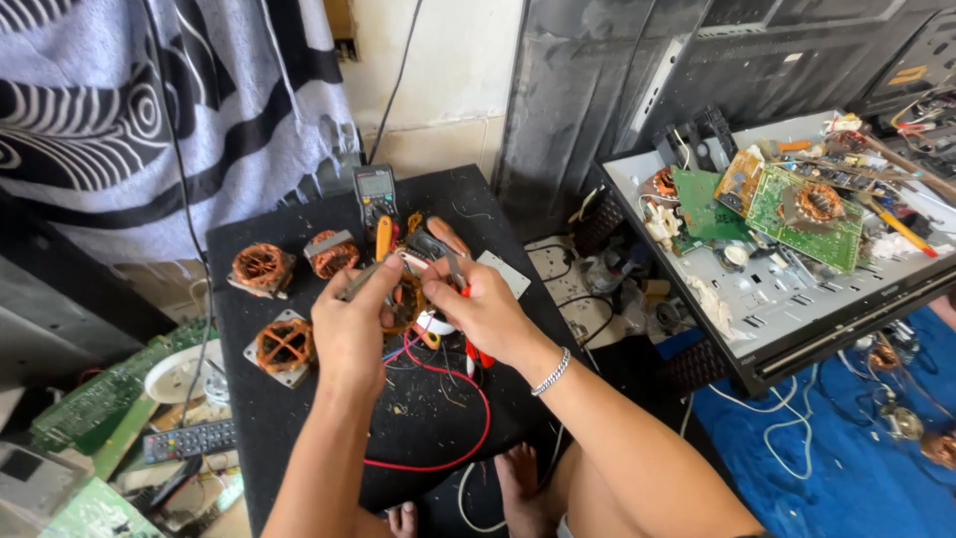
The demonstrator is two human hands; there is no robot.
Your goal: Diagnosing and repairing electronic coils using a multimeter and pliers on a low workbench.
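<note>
**Q:** What surrounded the work?

**A:** Black cloth covered a low work table (299, 418), with a striped grey and white fabric (119, 90) hanging at ten o'clock. At two o'clock sat an opened metal chassis (797, 299) heaped with green circuit boards (807, 214). A remote control (189, 438) lay at eight o'clock, off the table's edge.

**Q:** What were the hands doing?

**A:** Both met at the centre of the table. The left hand (351, 334) was curled around a thin grey probe-like tool (360, 280), fingers closed on it. The right hand (483, 309) (a silver bracelet (553, 372) on its wrist) pinched a small dark component (430, 245) between thumb and fingertips. I could not tell exactly what that part was.

**Q:** And nearby?

**A:** Just beneath the hands lay a copper wire coil (406, 304), partly hidden. Three more copper coils (261, 267) sat at nine to eleven o'clock from the hands, well apart from each other. A multimeter (375, 191) stood at twelve o'clock, and a red lead wire (468, 428) looped away toward six o'clock.
</note>
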